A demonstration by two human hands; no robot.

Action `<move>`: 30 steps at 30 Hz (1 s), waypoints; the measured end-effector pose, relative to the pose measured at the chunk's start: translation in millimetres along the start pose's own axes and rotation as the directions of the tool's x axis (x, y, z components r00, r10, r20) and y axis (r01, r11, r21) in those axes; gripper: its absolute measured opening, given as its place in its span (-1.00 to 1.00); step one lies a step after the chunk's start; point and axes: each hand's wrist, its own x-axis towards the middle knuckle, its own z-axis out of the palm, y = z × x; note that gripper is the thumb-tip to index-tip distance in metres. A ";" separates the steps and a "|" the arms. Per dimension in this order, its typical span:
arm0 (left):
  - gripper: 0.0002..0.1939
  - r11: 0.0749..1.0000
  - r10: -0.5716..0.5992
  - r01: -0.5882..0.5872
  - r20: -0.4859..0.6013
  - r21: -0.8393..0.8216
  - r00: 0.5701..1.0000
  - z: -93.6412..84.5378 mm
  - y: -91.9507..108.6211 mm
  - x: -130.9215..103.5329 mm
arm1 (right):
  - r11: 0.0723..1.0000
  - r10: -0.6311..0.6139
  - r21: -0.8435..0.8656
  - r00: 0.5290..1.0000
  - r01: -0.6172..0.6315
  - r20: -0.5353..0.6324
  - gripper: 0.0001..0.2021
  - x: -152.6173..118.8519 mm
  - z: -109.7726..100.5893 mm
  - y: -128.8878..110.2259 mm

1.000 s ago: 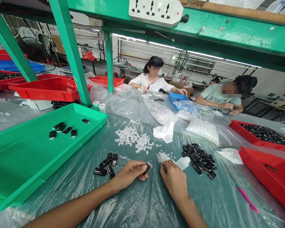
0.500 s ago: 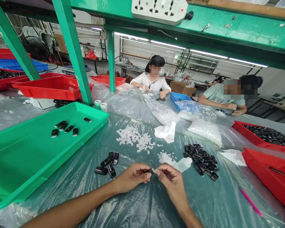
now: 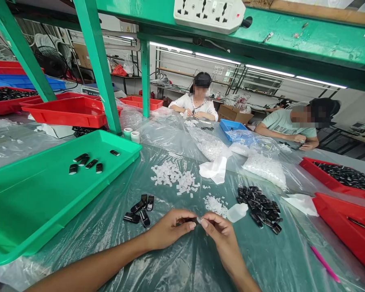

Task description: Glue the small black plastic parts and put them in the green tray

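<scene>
My left hand (image 3: 178,228) is closed in a pinch around a small black plastic piece, mostly covered by the fingers. Against its end, my right hand (image 3: 216,231) pinches a small whitish translucent piece (image 3: 198,220). Left of my hands lie several black plastic pieces (image 3: 144,218) with shiny faces. Beyond my fingertips is a heap of white pieces (image 3: 167,173), with a pile of smaller white bits (image 3: 215,205) nearer. A translucent plastic bottle (image 3: 237,211) lies beside those bits, close to my right hand. Farther right sits a pile of black pieces (image 3: 258,207).
A green tray (image 3: 42,219) with several black pieces stands at left. Red trays (image 3: 346,239) line the right side, near a pink pen-like stick (image 3: 325,263). Bags of white pieces (image 3: 266,168) lie farther back. Two people sit across the table. A green frame (image 3: 99,65) rises at left.
The whole view has shifted slightly. My hands stay together at the same spot, fingertips a little closer. Across the table, one person's hand has drawn back from the black pieces.
</scene>
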 end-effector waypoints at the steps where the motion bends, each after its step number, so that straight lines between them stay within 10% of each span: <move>1: -0.69 1.000 0.008 -0.008 -0.006 0.029 1.000 0.0 1.4 -0.2 | 0.998 0.040 0.046 0.999 -0.040 0.001 -0.84 -0.1 0.7 1.5; 13: -0.69 0.954 0.060 -0.035 -0.075 0.298 0.995 -2.2 5.5 -2.4 | 0.778 0.321 0.520 0.934 -0.353 0.154 -0.88 -1.5 6.9 12.2; 30: -0.65 0.947 0.050 -0.035 -0.038 0.318 0.998 -0.5 1.0 -1.1 | 0.660 0.356 0.630 0.909 -0.409 0.216 -0.90 -2.0 12.0 15.9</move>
